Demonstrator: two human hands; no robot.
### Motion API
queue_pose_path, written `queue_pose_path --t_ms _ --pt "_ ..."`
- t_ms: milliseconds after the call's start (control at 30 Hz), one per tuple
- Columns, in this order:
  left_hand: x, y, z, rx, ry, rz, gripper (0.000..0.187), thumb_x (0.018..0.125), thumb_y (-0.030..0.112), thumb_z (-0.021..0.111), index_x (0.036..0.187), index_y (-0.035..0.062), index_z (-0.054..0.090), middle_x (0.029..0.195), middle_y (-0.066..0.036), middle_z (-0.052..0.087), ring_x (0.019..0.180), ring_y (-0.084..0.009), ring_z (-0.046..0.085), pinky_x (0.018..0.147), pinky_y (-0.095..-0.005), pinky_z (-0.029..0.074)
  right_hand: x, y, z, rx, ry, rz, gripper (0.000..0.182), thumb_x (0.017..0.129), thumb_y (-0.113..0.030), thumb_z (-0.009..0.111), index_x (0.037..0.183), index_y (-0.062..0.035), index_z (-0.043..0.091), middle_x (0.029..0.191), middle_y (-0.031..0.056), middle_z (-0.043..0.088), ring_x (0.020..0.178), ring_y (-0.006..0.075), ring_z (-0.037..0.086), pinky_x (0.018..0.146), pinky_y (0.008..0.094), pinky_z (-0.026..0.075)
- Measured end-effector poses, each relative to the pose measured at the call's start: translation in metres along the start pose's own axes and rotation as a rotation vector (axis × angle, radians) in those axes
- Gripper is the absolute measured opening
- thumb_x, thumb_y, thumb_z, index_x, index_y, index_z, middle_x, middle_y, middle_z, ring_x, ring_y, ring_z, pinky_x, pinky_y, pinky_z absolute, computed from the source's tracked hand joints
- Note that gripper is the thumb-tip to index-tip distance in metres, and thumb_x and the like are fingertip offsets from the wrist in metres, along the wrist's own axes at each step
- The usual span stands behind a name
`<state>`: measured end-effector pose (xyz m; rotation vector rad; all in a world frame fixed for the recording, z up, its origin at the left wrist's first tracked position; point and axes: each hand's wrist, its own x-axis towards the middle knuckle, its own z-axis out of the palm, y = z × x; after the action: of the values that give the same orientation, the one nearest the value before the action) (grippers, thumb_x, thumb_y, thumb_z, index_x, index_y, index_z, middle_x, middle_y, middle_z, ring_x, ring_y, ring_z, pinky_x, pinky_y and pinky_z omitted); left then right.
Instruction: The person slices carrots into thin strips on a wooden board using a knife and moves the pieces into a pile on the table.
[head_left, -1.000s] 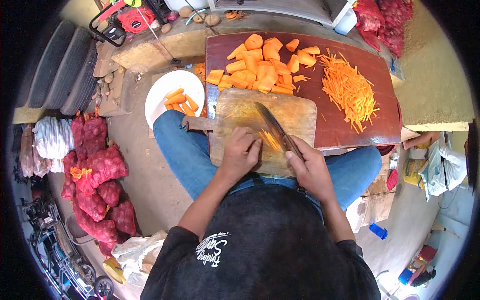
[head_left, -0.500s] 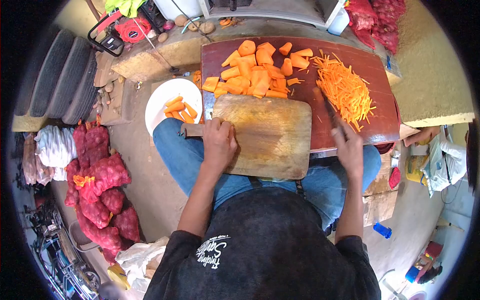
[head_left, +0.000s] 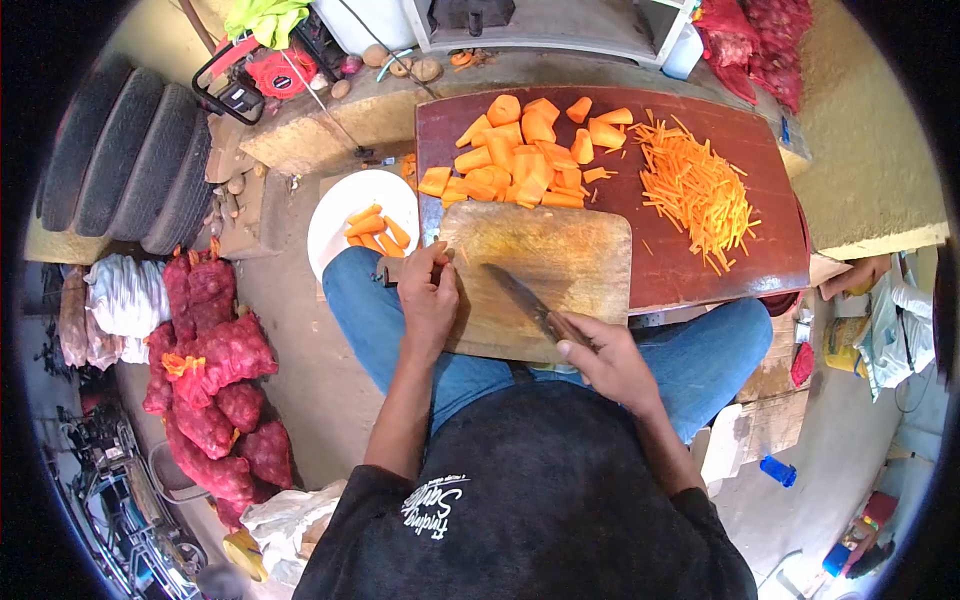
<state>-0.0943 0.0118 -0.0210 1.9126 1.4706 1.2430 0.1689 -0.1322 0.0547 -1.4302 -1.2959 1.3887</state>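
A worn wooden cutting board (head_left: 540,240) lies across my lap against the table's near edge, its surface bare but for orange stains. My right hand (head_left: 605,362) is closed round the wooden handle of a kitchen knife (head_left: 515,292). The dark blade points up and left over the board. My left hand (head_left: 430,298) is at the board's left side, beside its short handle (head_left: 386,268); the fingers are curled together, and what they may hold is hidden. Past the board lie peeled carrot chunks (head_left: 515,160) and, to their right, a heap of thin carrot sticks (head_left: 700,190).
A red-brown table (head_left: 690,275) bears the carrots. On the floor to its left, a white basin (head_left: 335,215) holds several carrot pieces. Red net sacks (head_left: 225,350) stand farther left, near stacked tyres (head_left: 125,150). A blue object (head_left: 778,470) lies on the floor at right.
My right hand has brought the knife from beside the carrot sticks back left over the board. My left hand's fingers have lifted and curled together. The view has shifted slightly.
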Motion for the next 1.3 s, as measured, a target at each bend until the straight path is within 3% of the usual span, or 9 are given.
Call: queue_pose_path --t_ms 133,200,367,567,600,867,1067,1100,1300 --pt "-0.002 -0.002 0.002 0.026 0.005 0.027 0.032 0.089 -0.009 0.069 0.12 -0.0021 0.073 0.1 -0.017 0.07 0.091 -0.0322 0.07 0.084 -0.0421 0.057 0.021 -0.006 0.028 0.047 -0.112 0.069 0.046 0.112 -0.02 0.066 0.152 0.0008 0.063 0.093 0.0013 0.066 0.076 0.0094 0.059 0.07 0.0284 0.05" --pt "-0.001 -0.003 0.001 0.027 0.003 0.021 0.035 0.088 -0.009 0.068 0.122 -0.0023 0.072 0.103 -0.017 0.069 0.093 -0.0329 0.07 0.085 -0.0429 0.057 0.032 -0.02 0.038 0.013 -0.156 0.14 0.045 0.111 -0.021 0.066 0.149 0.0043 0.063 0.113 0.0132 0.077 0.105 0.0179 0.07 0.098 0.0352 0.056" --pt "0.0 -0.001 0.004 0.081 -0.001 0.058 0.04 0.086 -0.009 0.067 0.126 -0.0019 0.07 0.105 -0.018 0.067 0.095 -0.0337 0.068 0.086 -0.0443 0.056 0.052 0.013 0.034 0.013 0.023 0.06 0.042 0.111 -0.02 0.064 0.145 0.0041 0.066 0.116 0.0152 0.079 0.109 0.0218 0.072 0.101 0.0361 0.056" --pt "-0.001 -0.006 0.008 0.168 -0.055 0.062 0.036 0.084 -0.005 0.07 0.119 0.0027 0.071 0.106 -0.018 0.065 0.099 -0.0377 0.065 0.088 -0.0485 0.05 0.033 0.019 -0.083 0.072 0.468 0.055 0.036 0.112 -0.015 0.064 0.144 0.0017 0.068 0.089 0.0001 0.069 0.068 0.0081 0.061 0.059 0.0289 0.051" --pt "0.0 -0.006 0.008 0.188 -0.068 0.084 0.035 0.083 -0.004 0.071 0.118 0.0033 0.072 0.107 -0.017 0.065 0.1 -0.0378 0.065 0.088 -0.0486 0.049 0.03 0.023 -0.092 0.131 0.556 -0.019 0.04 0.113 -0.015 0.064 0.149 0.0026 0.064 0.082 -0.0047 0.061 0.055 0.002 0.047 0.047 0.0236 0.037" --pt "0.045 0.029 0.049 0.294 -0.166 0.42 0.039 0.084 0.006 0.08 0.122 0.0042 0.072 0.118 -0.018 0.065 0.114 -0.0403 0.063 0.095 -0.053 0.047 0.03 0.049 -0.086 0.179 0.527 -0.074 0.045 0.107 -0.008 0.07 0.15 0.0041 0.065 0.106 0.0022 0.076 0.067 0.002 0.052 0.058 0.0234 0.046" --pt "0.111 0.054 0.093 0.353 -0.246 0.43 0.053 0.088 0.015 0.087 0.137 0.0055 0.07 0.133 -0.016 0.063 0.128 -0.0404 0.056 0.104 -0.054 0.043 0.032 0.036 -0.086 0.156 0.438 0.0 0.047 0.105 -0.009 0.074 0.15 0.0028 0.065 0.109 0.003 0.077 0.069 0.0021 0.055 0.058 0.0225 0.047" --pt "0.116 0.052 0.097 0.382 -0.262 0.437 0.055 0.088 0.016 0.087 0.139 0.0063 0.069 0.134 -0.015 0.063 0.129 -0.04 0.055 0.105 -0.0541 0.042 0.03 0.031 -0.089 0.17 0.431 0.065 0.047 0.106 -0.01 0.073 0.15 0.0041 0.064 0.116 0.0063 0.078 0.08 0.0066 0.065 0.069 0.0256 0.055" --pt "0.111 0.041 0.099 0.309 -0.288 0.464 0.043 0.085 0.009 0.088 0.126 0.0064 0.074 0.129 -0.012 0.068 0.123 -0.0361 0.059 0.107 -0.0516 0.04 0.031 0.046 -0.093 0.129 0.459 -0.014 0.047 0.107 -0.011 0.07 0.15 0.0067 0.063 0.126 0.0124 0.078 0.113 0.0156 0.07 0.1 0.033 0.057"
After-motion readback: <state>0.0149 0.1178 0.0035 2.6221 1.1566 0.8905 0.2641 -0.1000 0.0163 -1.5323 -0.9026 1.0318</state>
